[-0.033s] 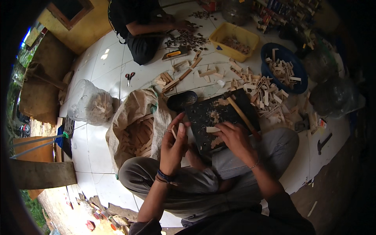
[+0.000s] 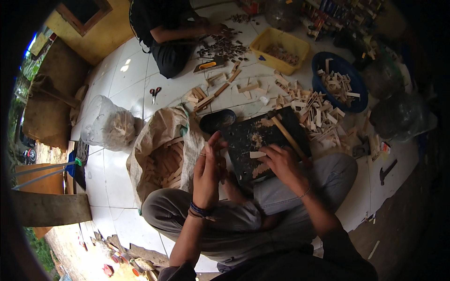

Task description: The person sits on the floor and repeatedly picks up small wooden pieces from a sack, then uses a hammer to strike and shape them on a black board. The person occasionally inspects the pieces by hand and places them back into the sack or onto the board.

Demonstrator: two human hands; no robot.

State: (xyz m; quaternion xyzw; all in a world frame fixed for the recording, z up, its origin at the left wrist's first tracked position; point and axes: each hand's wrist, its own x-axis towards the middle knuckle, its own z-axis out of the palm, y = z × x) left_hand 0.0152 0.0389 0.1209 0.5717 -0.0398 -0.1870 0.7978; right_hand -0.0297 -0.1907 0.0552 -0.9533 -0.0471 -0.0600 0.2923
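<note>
the two hands are apart. the right hand point(image 2: 282, 164) grips a small, flat, pale wood block point(image 2: 256, 154) over a square black board point(image 2: 241, 138). the left hand point(image 2: 206, 171) is up near the board; i cannot tell if it holds anything. a tan wooden stick point(image 2: 287, 133) lies on the board. to the left, a pale woven sack point(image 2: 161, 119) holds brown wood bits point(image 2: 164, 161). farther off is a round blue plastic tub point(image 2: 354, 106).
</note>
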